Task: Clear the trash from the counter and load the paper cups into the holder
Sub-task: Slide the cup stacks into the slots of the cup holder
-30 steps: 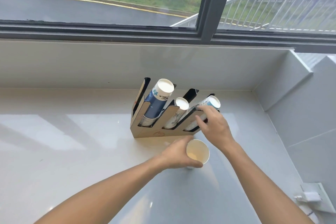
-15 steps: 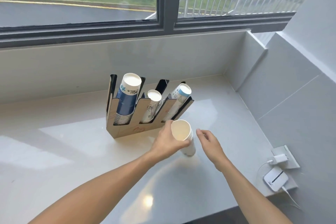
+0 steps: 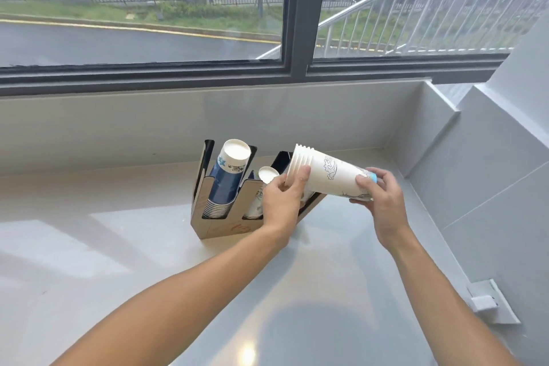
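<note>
A slanted cardboard cup holder (image 3: 221,227) stands on the pale counter (image 3: 118,246) under the window. Its left slot holds a stack of blue cups (image 3: 225,184). The middle slot holds a small white cup stack (image 3: 261,187). Both hands hold a stack of white paper cups (image 3: 329,174) tilted on its side above the holder's right slots. My left hand (image 3: 282,196) grips the rim end. At the base end, my right hand (image 3: 377,190) holds the stack. What sits in the right slot is hidden behind my left hand.
A grey wall ledge (image 3: 439,116) and tiled side wall close off the right. A white wall socket with a plug (image 3: 484,303) sits low on the right. The counter's back wall rises just behind the holder.
The white cup stack has been lifted off the counter and tipped sideways over the holder. My right hand, free before, has taken hold of its base end.
</note>
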